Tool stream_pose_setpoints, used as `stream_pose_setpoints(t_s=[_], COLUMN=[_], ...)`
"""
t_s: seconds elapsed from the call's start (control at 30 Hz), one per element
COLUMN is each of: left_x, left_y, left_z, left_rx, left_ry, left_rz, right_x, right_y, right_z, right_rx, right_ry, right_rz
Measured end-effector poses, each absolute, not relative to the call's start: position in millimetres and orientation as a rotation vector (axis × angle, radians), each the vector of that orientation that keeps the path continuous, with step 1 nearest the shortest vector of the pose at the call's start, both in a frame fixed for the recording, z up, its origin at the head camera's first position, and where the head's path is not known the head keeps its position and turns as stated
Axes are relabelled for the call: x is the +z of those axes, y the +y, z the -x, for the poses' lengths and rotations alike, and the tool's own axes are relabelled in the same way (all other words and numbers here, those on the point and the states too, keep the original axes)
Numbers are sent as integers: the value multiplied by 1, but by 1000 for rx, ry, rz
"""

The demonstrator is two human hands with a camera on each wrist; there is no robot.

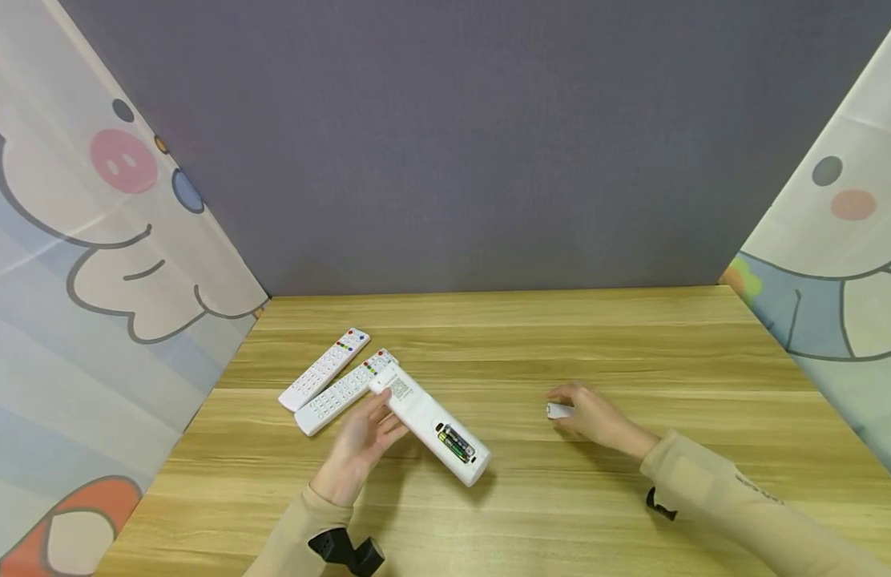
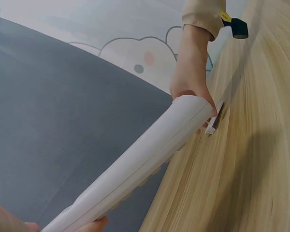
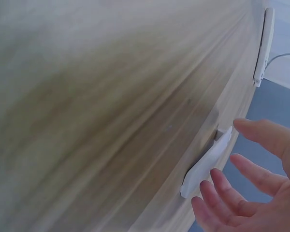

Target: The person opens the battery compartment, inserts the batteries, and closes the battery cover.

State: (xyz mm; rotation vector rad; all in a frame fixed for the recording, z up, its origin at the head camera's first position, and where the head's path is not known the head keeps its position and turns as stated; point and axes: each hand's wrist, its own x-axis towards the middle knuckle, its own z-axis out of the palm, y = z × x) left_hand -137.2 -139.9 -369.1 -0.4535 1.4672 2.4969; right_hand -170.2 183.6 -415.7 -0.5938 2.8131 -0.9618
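Note:
My left hand (image 1: 360, 446) grips a white remote control (image 1: 421, 413) near one end, thumb on its back, raised above the table. The remote's back faces up, and its uncovered battery compartment shows batteries (image 1: 456, 443). In the left wrist view the same remote (image 2: 135, 159) slants upward, edge-on. To the right, my right hand (image 1: 595, 415) hovers low over a small white battery cover (image 1: 559, 410). In the right wrist view the cover (image 3: 208, 162) lies on the wood, and the fingers (image 3: 251, 174) are spread loosely beside it, with no clear grip.
Two more white remotes lie button side up on the left of the wooden table (image 1: 633, 344): one farther left (image 1: 324, 370), the other (image 1: 340, 397) close by the held remote. A dark grey panel (image 1: 489, 144) rises at the back, with cartoon-printed curtains (image 1: 70, 240) at both sides.

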Motion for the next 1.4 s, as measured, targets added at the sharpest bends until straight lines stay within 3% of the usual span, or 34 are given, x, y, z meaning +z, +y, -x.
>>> stream_pose_setpoints(t_s=[1.4], left_x=[-371], left_y=[-137], left_z=[137], left_rx=[2516], left_ry=[1451], left_rz=[455], right_x=[-418], right_y=[178], right_z=[174], right_rx=[-1003], right_ry=[2813], right_rz=[476])
